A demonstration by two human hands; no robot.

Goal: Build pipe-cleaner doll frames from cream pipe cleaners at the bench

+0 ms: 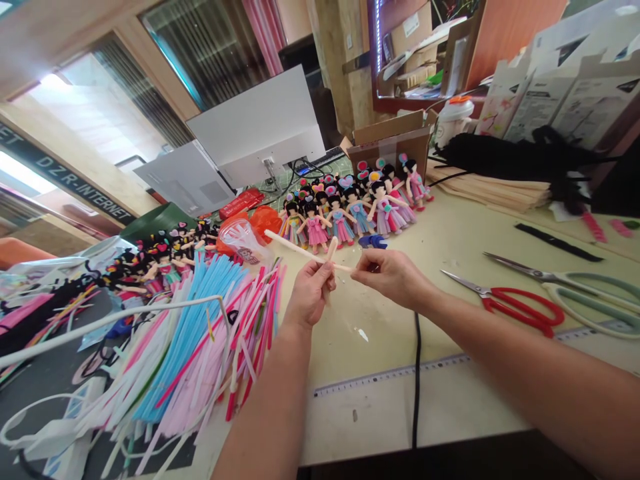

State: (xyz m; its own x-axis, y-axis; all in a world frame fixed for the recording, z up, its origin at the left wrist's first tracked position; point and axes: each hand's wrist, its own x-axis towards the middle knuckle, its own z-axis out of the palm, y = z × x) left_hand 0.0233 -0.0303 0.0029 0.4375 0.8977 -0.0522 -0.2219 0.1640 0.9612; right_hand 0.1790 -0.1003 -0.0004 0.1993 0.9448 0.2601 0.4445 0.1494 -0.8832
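Pinched in my left hand [310,293] is the spot where a long beige pipe cleaner [289,245] crosses a shorter folded beige piece [333,248]. The long stem sticks out to the upper left and runs on to the right. Its right end is between the thumb and fingers of my right hand [393,273]. Both hands are closed and held over the pale table [380,340]. Just beyond them stand several finished pipe-cleaner dolls [340,223] with black hair and coloured skirts. A small blue object [373,242] lies near my right hand.
Bundles of blue, pink and white pipe cleaners [185,333] lie at left, with a white cable [150,310] across them. Red-handled scissors [525,307] and pale-green-handled scissors [595,290] lie at right. A ruler strip [390,377] and black cable [417,380] are near the front edge.
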